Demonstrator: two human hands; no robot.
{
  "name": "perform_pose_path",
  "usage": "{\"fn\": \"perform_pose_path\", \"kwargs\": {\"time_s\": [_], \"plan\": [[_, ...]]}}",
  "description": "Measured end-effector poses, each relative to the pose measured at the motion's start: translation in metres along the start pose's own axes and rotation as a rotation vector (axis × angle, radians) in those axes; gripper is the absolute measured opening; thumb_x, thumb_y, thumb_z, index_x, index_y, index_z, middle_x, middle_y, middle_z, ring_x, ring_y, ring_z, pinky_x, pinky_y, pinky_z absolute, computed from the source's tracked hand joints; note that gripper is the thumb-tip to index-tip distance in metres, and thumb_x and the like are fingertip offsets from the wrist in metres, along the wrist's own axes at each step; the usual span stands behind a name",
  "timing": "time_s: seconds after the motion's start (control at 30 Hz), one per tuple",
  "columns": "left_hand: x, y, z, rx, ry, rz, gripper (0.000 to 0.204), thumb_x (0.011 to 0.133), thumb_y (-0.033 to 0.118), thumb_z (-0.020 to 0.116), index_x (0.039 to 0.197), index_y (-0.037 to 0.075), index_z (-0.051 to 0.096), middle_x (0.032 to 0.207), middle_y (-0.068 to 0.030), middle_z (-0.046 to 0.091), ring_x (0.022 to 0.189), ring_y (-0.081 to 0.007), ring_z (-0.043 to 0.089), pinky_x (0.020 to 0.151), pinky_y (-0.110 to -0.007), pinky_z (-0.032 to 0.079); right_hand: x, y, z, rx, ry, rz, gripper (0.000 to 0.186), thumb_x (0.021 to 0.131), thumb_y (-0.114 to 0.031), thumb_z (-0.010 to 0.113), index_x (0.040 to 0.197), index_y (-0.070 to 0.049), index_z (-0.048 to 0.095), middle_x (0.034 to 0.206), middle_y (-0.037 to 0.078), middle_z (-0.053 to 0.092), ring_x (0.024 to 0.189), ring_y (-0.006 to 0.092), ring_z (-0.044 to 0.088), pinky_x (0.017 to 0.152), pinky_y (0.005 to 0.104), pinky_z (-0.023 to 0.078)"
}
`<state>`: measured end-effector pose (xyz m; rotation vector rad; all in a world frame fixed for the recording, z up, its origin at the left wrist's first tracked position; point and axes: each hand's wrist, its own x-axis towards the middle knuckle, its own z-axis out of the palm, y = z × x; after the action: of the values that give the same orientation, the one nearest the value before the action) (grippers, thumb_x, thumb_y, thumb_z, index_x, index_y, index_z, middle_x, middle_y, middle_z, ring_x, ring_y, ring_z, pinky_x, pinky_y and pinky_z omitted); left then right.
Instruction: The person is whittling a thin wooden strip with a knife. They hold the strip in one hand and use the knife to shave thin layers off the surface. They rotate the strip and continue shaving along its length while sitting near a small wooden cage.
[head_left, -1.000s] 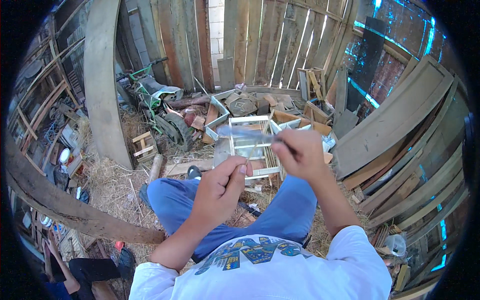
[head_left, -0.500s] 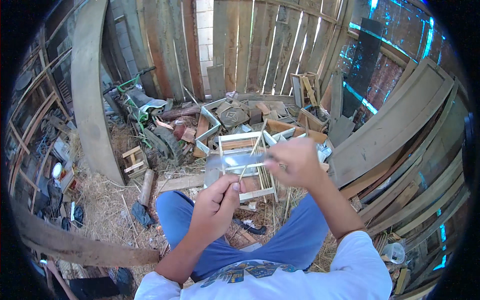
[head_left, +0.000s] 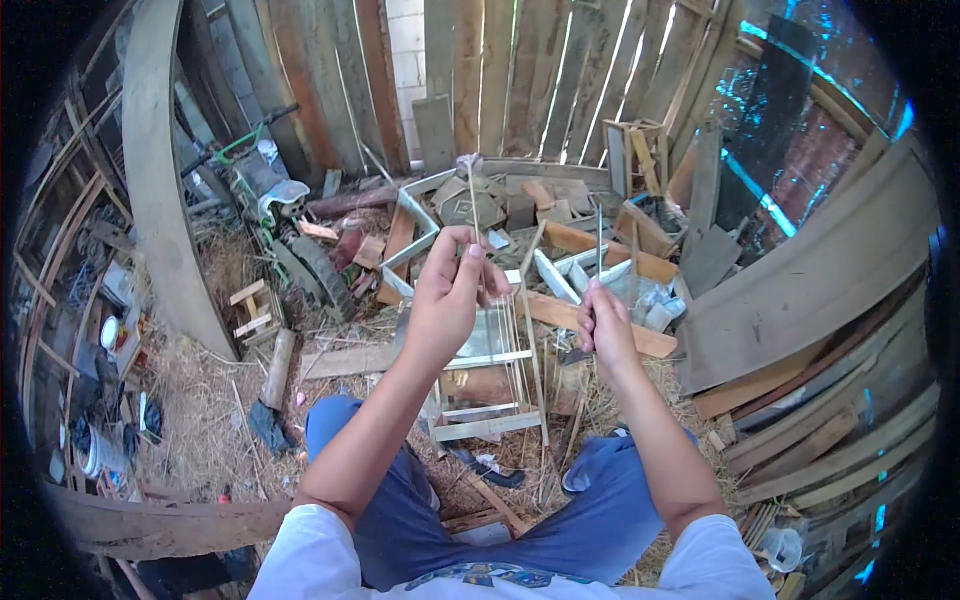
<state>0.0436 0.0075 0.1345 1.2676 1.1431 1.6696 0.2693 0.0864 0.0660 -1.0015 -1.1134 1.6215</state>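
Since a moment ago your left hand point(head_left: 447, 300) has lifted, fingers pinching a thin pale stick point(head_left: 470, 195); keep it upright while your right hand point(head_left: 600, 325) grips what looks like a slim metal rod point(head_left: 599, 245).

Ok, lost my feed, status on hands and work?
Left hand pinching thin upright stick. Right hand gripping thin grey rod. Small pale wooden frame below, unobstructed.

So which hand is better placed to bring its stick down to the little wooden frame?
Probably the right hand. It hangs lower, beside the frame, gripping its thin stick upright. The left hand is raised higher above the frame, pinching another stick that points up and away.
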Motion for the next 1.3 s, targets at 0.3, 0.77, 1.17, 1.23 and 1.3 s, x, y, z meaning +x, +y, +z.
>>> {"fn": "perform_pose_path", "kwargs": {"time_s": [0.3,0.77,1.17,1.23,1.3], "plan": [[0.009,-0.027,-0.013,-0.237,0.092,-0.121,0.016,0.114,0.026,0.045,0.120,0.012,0.049,0.099,-0.0146,0.075,0.092,-0.0168,0.072,0.081,-0.033,0.058,-0.024,0.027,0.031,-0.200,-0.323,-0.065,0.014,0.104,-0.015,0.064,0.107,-0.006,0.054,0.093,0.001,0.062,0.082,0.0094,0.061,0.075,0.0279,0.051],[0.015,-0.040,-0.028,-0.131,0.016,-0.058,0.016,0.114,0.025,0.045,0.114,0.010,0.049,0.103,-0.0103,0.073,0.097,-0.0140,0.068,0.085,-0.031,0.053,-0.032,0.033,0.033,-0.038,-0.388,-0.040,0.030,0.099,0.002,0.064,0.098,-0.012,0.037,0.097,0.006,0.061,0.082,0.0126,0.063,0.072,0.0284,0.051],[0.019,-0.031,-0.067,-0.128,0.188,-0.051,0.012,0.111,0.019,0.051,0.111,0.008,0.057,0.103,-0.0040,0.069,0.091,-0.0104,0.064,0.082,-0.030,0.053,-0.026,0.038,0.030,-0.200,-0.330,-0.031,0.034,0.096,0.002,0.069,0.094,-0.012,0.039,0.094,0.004,0.063,0.081,0.0117,0.060,0.075,0.0279,0.050],[0.022,-0.032,-0.073,-0.167,0.224,-0.064,0.012,0.110,0.022,0.054,0.111,0.010,0.058,0.102,-0.0034,0.069,0.089,-0.0102,0.064,0.082,-0.030,0.053,-0.026,0.035,0.028,-0.207,-0.318,-0.043,0.033,0.096,0.002,0.069,0.094,-0.012,0.039,0.094,0.004,0.063,0.082,0.0116,0.060,0.075,0.0279,0.050],[0.022,-0.030,-0.078,-0.169,0.252,-0.052,0.012,0.110,0.022,0.054,0.111,0.011,0.058,0.103,-0.0032,0.069,0.088,-0.0098,0.064,0.082,-0.029,0.053,-0.028,0.026,0.032,-0.186,-0.302,-0.044,0.033,0.096,0.002,0.068,0.094,-0.012,0.039,0.094,0.004,0.062,0.083,0.0109,0.058,0.075,0.0272,0.049]]}}
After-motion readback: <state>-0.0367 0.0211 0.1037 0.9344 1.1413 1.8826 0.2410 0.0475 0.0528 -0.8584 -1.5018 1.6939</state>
